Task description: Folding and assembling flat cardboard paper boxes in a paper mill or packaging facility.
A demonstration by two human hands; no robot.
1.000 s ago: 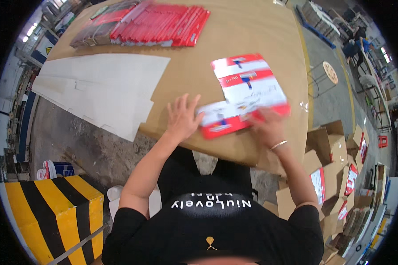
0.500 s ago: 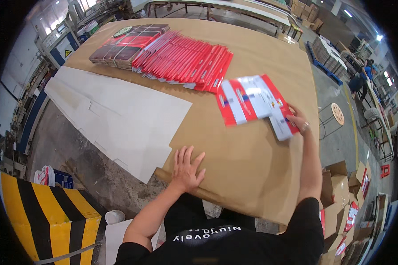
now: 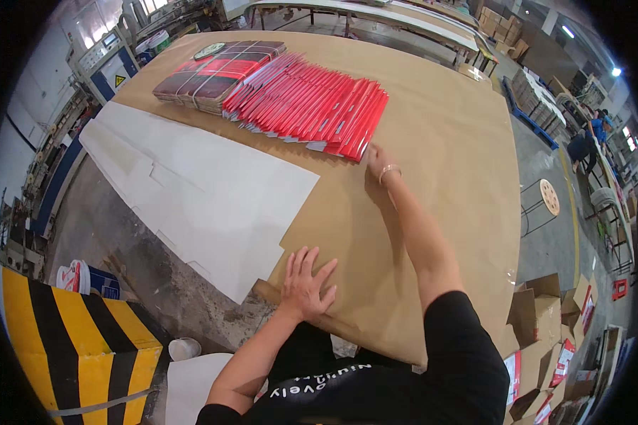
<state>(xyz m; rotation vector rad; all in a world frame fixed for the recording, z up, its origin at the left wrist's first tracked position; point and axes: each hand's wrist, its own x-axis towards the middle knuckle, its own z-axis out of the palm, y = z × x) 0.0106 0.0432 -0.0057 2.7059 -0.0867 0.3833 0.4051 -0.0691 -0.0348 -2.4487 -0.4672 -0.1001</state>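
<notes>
A long overlapping row of flat red-and-white printed cartons (image 3: 308, 103) leans across the brown-paper-covered table. At the near corner of its right end is my right hand (image 3: 379, 163), with its fingers curled closed at the edge of the last flat carton (image 3: 367, 127); the fingertips are partly hidden. My left hand (image 3: 307, 287) rests on the brown paper (image 3: 354, 248) by the near edge, fingers spread and holding nothing. A strapped bundle of dark and red flat board (image 3: 220, 74) sits against the row's left end, with a round object (image 3: 209, 50) on top.
A large white sheet (image 3: 198, 184) overhangs the table's left side. On the floor stand a yellow-and-black striped block (image 3: 85, 347), a bucket (image 3: 78, 276), opened brown boxes (image 3: 546, 312) and a round-topped stool (image 3: 549, 197). A person in blue (image 3: 599, 131) is far right.
My right hand has swung left and away from me, bringing the red-and-white flat carton to the row's right end. It no longer lies spread apart from the row. My left hand stays put.
</notes>
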